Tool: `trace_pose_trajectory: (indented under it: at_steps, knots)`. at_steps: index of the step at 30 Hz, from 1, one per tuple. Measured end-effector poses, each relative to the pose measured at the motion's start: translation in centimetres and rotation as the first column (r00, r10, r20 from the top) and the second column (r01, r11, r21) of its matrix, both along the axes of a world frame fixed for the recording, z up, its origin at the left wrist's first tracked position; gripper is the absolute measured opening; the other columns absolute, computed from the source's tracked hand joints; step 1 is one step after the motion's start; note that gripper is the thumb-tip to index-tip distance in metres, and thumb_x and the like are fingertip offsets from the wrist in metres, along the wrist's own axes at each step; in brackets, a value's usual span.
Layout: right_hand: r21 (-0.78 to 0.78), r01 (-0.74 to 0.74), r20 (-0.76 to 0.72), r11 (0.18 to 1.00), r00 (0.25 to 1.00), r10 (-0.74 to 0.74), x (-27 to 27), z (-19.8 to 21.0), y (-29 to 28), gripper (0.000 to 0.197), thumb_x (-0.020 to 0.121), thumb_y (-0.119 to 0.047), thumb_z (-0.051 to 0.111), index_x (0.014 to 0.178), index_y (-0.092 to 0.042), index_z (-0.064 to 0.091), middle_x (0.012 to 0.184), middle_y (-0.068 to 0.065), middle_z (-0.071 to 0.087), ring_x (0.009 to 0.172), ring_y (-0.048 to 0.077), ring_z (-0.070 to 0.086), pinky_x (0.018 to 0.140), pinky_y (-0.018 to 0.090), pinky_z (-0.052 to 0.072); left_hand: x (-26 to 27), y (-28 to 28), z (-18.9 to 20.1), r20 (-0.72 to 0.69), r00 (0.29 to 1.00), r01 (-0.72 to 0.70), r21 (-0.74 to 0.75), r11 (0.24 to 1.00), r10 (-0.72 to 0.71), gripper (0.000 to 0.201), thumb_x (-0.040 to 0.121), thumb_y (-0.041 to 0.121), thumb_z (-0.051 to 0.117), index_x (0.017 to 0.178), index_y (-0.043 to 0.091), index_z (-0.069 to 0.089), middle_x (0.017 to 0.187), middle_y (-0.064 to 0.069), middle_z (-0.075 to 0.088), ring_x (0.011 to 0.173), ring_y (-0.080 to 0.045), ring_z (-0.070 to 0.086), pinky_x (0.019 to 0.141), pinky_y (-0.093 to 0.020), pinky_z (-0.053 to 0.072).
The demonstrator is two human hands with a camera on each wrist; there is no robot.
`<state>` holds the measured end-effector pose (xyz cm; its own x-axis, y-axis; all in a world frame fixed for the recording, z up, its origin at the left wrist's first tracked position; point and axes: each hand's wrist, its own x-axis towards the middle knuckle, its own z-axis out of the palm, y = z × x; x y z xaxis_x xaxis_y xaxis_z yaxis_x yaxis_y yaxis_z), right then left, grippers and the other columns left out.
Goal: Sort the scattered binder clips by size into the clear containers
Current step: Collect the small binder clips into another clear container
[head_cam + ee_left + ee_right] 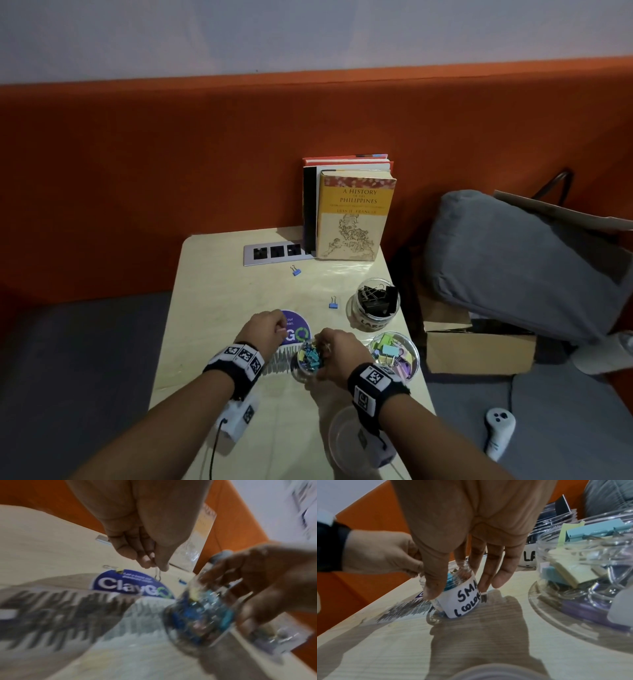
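Now the right hand [337,354] holds the small jar [453,595] of little colored clips steady on the table [222,294]. Beside it the left hand [263,329] pinches a small clip [157,574] by its wire handle. I think dropping it in comes next; two blue clips [333,303] wait farther back.

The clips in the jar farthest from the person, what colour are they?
Black, seen best in the head view.

Small jar [306,365] of coloured clips, upright, two blue clips [296,271] scattered beyond
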<state>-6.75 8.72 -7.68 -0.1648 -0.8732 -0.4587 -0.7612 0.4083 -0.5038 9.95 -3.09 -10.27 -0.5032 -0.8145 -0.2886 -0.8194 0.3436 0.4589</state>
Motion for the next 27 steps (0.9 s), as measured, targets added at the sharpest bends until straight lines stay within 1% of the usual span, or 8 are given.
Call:
trace_pose_trajectory:
  at_steps: [4,8,14,19,21,23,25,27]
  knots:
    - [-0.004,0.0,-0.009,1.0,1.0,0.0,0.0,0.0,0.1,0.063,0.064,-0.024,0.085,0.121,-0.024,0.058,0.116,0.004,0.062,0.104,0.025,0.06,0.084,0.034,0.053,-1.8,1.5,1.7,-0.169,0.986,0.027,0.075,0.997,-0.014,0.003,0.085,0.023,0.072,0.084,0.025,0.069,0.081,0.011,0.067,0.078,-0.008,0.063,0.072,-0.024,0.05]
    - [-0.01,0.002,-0.004,1.0,1.0,-0.002,0.0,0.1,0.2,0.064,0.063,-0.026,0.085,0.121,-0.026,0.058,0.115,0.003,0.062,0.103,0.024,0.06,0.083,0.035,0.053,-2.4,2.3,1.5,-0.138,0.988,0.087,0.082,0.993,-0.076,0.007,0.085,0.032,0.073,0.081,0.03,0.067,0.08,0.015,0.066,0.078,-0.003,0.061,0.073,-0.026,0.054]
    - [-0.008,-0.003,-0.007,1.0,1.0,0.003,0.0,0.2,0.2,0.06,0.061,-0.029,0.085,0.114,-0.027,0.058,0.11,0.001,0.063,0.098,0.023,0.061,0.079,0.034,0.053,-2.5,2.9,2.4,-0.214,0.975,0.07,0.069,0.995,-0.053,0.01,0.086,0.03,0.073,0.08,0.033,0.065,0.082,0.014,0.066,0.077,-0.004,0.058,0.072,-0.024,0.051]
    - [-0.009,0.007,-0.009,1.0,1.0,-0.007,0.0,0.1,0.2,0.063,0.062,-0.029,0.085,0.119,-0.029,0.058,0.114,0.0,0.063,0.102,0.023,0.06,0.082,0.035,0.053,-2.6,2.9,2.4,-0.156,0.987,0.048,0.06,0.997,-0.038,0.011,0.092,0.03,0.065,0.087,0.024,0.073,0.086,0.011,0.069,0.081,-0.006,0.061,0.074,-0.024,0.048]
    - [-0.001,0.006,-0.017,1.0,1.0,-0.006,-0.1,0.1,0.2,0.066,0.062,-0.029,0.086,0.121,-0.028,0.057,0.116,0.0,0.062,0.105,0.023,0.06,0.083,0.034,0.052,-2.0,2.1,1.9,-0.127,0.992,-0.015,-0.001,1.0,0.015,0.017,0.098,0.025,0.055,0.095,0.021,0.072,0.097,0.005,0.067,0.093,-0.015,0.062,0.083,-0.028,0.049]
    - [0.005,0.004,-0.019,1.0,1.0,-0.004,-0.1,0.1,0.2,0.068,0.063,-0.029,0.087,0.124,-0.028,0.057,0.119,0.0,0.062,0.107,0.023,0.06,0.084,0.034,0.053,-0.9,1.0,0.9,-0.057,0.998,-0.032,-0.049,0.998,0.029,0.023,0.1,0.02,0.05,0.114,0.022,0.068,0.121,0.0,0.061,0.111,-0.02,0.057,0.094,-0.033,0.047]
    - [0.011,0.009,-0.018,1.0,1.0,-0.009,-0.1,0.1,0.2,0.068,0.064,-0.029,0.087,0.124,-0.028,0.057,0.12,0.0,0.062,0.108,0.023,0.059,0.085,0.033,0.052,0.5,0.0,-0.4,0.083,0.996,0.022,-0.061,0.998,-0.017,0.038,0.101,0.016,0.045,0.137,0.024,0.056,0.147,0.0,0.046,0.128,-0.023,0.046,0.104,-0.039,0.043]
    - [0.016,0.008,-0.022,1.0,1.0,-0.008,-0.1,0.2,0.2,0.066,0.064,-0.028,0.086,0.124,-0.029,0.057,0.12,0.0,0.062,0.108,0.023,0.059,0.085,0.033,0.052,1.7,-0.6,-1.5,0.247,0.962,0.135,-0.07,0.988,-0.114,0.049,0.101,0.016,0.044,0.149,0.026,0.041,0.159,0.002,0.029,0.137,-0.027,0.036,0.109,-0.043,0.04]
